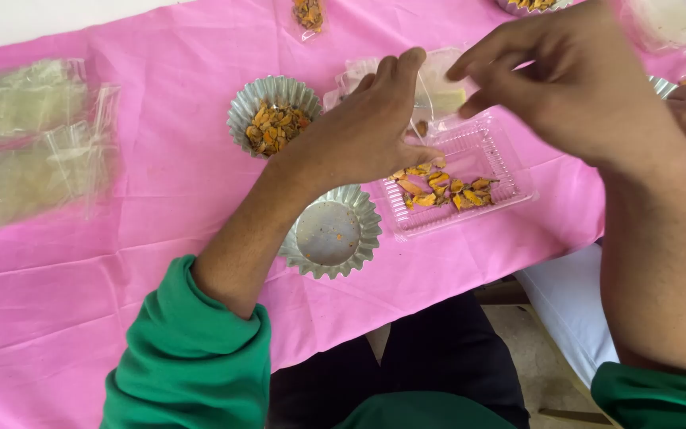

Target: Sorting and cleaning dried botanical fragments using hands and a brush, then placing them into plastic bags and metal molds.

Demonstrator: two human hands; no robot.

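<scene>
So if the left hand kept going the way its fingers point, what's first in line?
Probably the clear plastic lid that the left hand fingertips already touch; past it, pink cloth. Depth is unclear.

One camera sits on the person's head. It looks down and forward, from close up, at the pink tablecloth (160, 199) and the person's lap below it.

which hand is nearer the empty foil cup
Left. The left hand is just above and right of the empty foil cup, its forearm crossing the rim; the right hand is farther up and right.
</scene>
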